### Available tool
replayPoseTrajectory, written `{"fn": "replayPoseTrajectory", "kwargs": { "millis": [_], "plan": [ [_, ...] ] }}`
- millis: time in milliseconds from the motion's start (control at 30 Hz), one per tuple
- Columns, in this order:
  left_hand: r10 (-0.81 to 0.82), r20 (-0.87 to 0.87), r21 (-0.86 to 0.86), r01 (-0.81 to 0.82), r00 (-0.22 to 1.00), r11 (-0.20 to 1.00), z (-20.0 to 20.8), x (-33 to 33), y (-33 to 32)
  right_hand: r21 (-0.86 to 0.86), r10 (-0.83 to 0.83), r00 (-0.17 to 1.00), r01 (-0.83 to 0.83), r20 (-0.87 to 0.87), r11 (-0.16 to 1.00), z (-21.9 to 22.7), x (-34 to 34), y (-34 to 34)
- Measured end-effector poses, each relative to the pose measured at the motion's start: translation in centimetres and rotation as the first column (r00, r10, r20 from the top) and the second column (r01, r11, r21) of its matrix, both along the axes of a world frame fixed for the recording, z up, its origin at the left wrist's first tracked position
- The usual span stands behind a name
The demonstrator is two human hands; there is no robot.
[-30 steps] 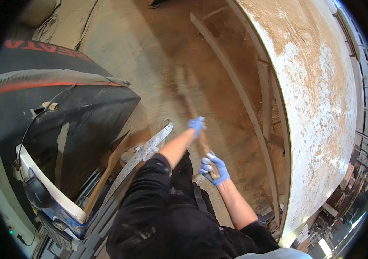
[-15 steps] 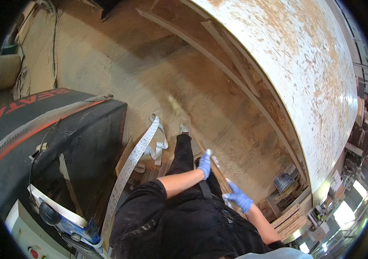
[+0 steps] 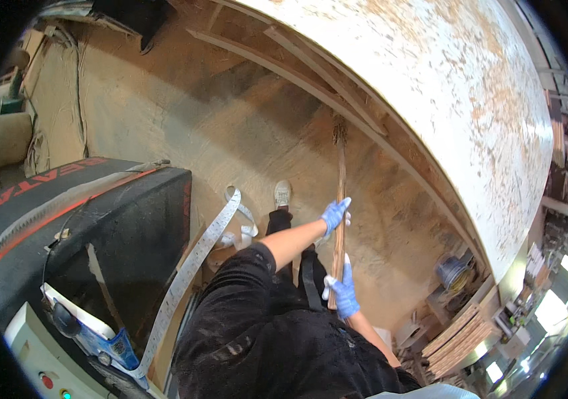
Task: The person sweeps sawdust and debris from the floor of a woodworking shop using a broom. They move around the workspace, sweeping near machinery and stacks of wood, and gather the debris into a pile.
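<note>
A long wooden broom (image 3: 341, 166) stretches away from my body, its dark bristly end on the dusty floor by the white table's lower frame. My left hand (image 3: 335, 216), in a blue glove with whitish fingertips, is closed round the middle of the handle. Lower down, close to my waist, my right hand (image 3: 345, 296) in a matching glove grips the handle near its end. Both thumbs lie along the wood. Sawdust (image 3: 250, 133) is spread over the floor around the broom's head.
A white tabletop (image 3: 430, 100) strewn with wood shavings fills the upper right, with wooden rails (image 3: 297, 76) beneath. At left stands a black machine (image 3: 117, 219) trailing a long strip of printed labels (image 3: 194, 263). A bucket (image 3: 453, 272) and stacked wood pieces (image 3: 457, 339) are at right.
The broom's head has swung from the left over to the right, toward the table's frame. Both hands have turned with the handle, the left one moving right and farther out.
</note>
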State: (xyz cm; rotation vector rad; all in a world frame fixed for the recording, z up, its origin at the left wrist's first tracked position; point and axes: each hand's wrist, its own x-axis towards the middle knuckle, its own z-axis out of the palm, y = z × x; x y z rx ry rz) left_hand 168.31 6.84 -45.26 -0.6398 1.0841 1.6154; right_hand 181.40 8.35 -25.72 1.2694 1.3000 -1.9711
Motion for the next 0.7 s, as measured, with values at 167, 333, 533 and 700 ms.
{"fn": "replayPoseTrajectory", "kwargs": {
  "millis": [167,333,533,700],
  "plan": [
    [0.088,0.228,-0.036,-0.082,0.970,0.996,3.9,8.2,-1.1,-0.158,0.003,0.997,0.010,0.083,0.987,4.2,5.7,4.1],
    [0.010,0.471,-0.197,0.094,0.882,0.976,5.0,15.4,0.6,-0.361,-0.183,0.925,0.304,0.333,0.881,7.1,7.9,8.4],
    [-0.358,0.321,0.022,0.371,0.877,0.928,4.5,21.3,9.1,-0.356,-0.542,0.805,0.593,0.242,0.722,8.1,15.9,10.6],
    [-0.441,0.200,0.122,0.425,0.875,0.897,8.3,29.8,15.7,-0.233,-0.534,0.812,0.580,0.235,0.781,6.3,23.3,15.8]
  ]
}}
